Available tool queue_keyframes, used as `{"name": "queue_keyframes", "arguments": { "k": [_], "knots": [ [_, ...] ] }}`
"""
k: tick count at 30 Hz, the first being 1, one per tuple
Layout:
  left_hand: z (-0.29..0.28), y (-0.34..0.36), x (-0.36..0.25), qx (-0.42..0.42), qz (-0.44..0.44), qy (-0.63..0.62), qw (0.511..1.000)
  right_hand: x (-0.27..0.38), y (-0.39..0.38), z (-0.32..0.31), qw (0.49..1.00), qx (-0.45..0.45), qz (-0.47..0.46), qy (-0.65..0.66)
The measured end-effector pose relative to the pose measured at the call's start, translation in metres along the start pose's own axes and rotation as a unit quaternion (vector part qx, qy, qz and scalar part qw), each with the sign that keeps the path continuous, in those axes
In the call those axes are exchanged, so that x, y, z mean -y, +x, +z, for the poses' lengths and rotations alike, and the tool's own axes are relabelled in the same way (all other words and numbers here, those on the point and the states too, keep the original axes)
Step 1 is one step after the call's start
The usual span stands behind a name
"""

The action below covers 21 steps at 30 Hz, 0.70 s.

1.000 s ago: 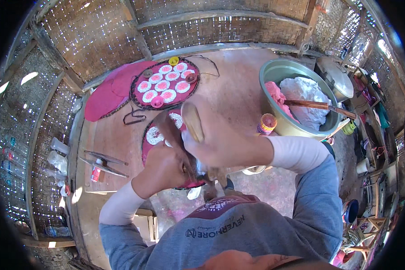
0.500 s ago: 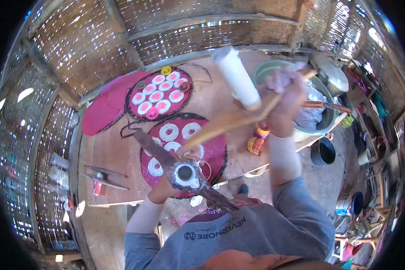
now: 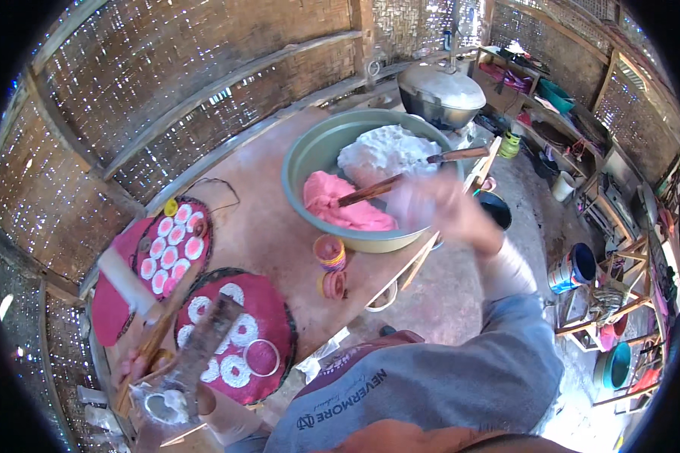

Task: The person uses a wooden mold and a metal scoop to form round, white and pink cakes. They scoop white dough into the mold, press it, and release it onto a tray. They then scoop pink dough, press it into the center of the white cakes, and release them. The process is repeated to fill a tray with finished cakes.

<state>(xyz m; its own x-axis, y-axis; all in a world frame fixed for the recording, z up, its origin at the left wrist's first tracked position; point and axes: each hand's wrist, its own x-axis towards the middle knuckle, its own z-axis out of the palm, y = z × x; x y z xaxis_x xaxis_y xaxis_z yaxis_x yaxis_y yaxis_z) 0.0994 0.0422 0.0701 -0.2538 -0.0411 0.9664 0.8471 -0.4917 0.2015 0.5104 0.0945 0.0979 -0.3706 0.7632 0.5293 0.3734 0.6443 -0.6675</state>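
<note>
At the lower left my left hand point(image 3: 133, 364) grips a wooden press: a long pale handle point(image 3: 160, 332) with a white cylindrical plunger point(image 3: 122, 278), beside a dark board point(image 3: 208, 328) holding a metal tube point(image 3: 165, 406) with white paste round it. Below it lies a dark-pink round mat point(image 3: 272, 340) with white piped rings point(image 3: 236, 370) and a small hoop. My right hand point(image 3: 449, 208), smeared by motion, is over a large green tub point(image 3: 302, 147) of white paste point(image 3: 378, 151) and pink paste point(image 3: 340, 211), beside wooden sticks point(image 3: 370, 189); whether it holds one I cannot tell.
A second mat point(image 3: 149, 223) carries several pink-centred white rings. Small stacked cups point(image 3: 329, 253) stand beside the tub. A large lidded pot point(image 3: 442, 98) is behind it; buckets point(image 3: 570, 268) and cluttered wooden racks point(image 3: 619, 249) are at the right. Woven walls surround the table point(image 3: 261, 174).
The view has swung right. My right hand has left the press handle and moved to the tub. The handle and white plunger are now at the left with my left hand.
</note>
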Motion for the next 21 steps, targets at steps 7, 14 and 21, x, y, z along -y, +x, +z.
{"name": "queue_keyframes", "arguments": {
  "k": [7, 14, 21],
  "knots": [
    [0.052, -0.011, -0.022, 0.061, 0.019, 0.043, 0.997, -0.172, 0.003, -0.085, 0.671, 0.194, 0.294, -0.653],
    [0.051, -0.023, -0.043, 0.123, 0.021, 0.119, 0.985, -0.09, 0.029, -0.132, 0.65, 0.219, 0.059, -0.725],
    [0.069, -0.037, -0.062, 0.188, 0.016, 0.125, 0.974, -0.151, 0.028, -0.109, 0.68, 0.382, -0.12, -0.614]
  ]
}}
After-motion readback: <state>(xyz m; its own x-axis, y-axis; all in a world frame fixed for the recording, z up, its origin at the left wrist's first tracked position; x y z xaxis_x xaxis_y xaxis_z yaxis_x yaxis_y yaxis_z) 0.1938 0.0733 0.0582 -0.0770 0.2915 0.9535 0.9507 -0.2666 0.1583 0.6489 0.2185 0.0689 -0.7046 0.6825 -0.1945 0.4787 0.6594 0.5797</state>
